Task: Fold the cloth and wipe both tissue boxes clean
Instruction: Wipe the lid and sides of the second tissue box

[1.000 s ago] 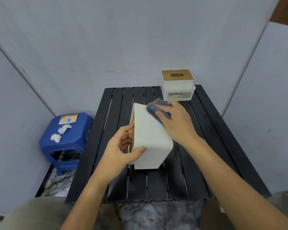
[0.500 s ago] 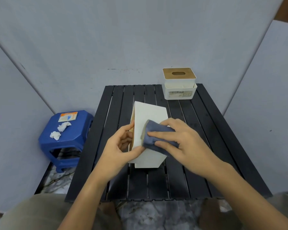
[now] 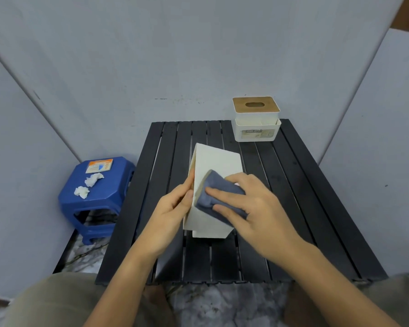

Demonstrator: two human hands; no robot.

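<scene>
A white tissue box [image 3: 216,164] lies tipped on its side in the middle of the black slatted table [image 3: 300,190], its wooden lid facing left. My left hand [image 3: 172,208] grips the box along its left edge. My right hand [image 3: 253,206] presses a folded blue-grey cloth [image 3: 213,192] flat against the upward-facing white side, near its front end. A second white tissue box [image 3: 256,128] with a wooden lid stands upright at the table's far right corner, apart from both hands.
A blue plastic stool [image 3: 104,194] stands left of the table with two crumpled tissues [image 3: 90,184] and a small packet [image 3: 99,165] on it. Grey walls close in behind and on both sides. My knees are under the table's near edge.
My right hand has dragged the cloth from the far end of the box's side toward me. My left hand has kept its hold and shifted its thumb to the box's left edge.
</scene>
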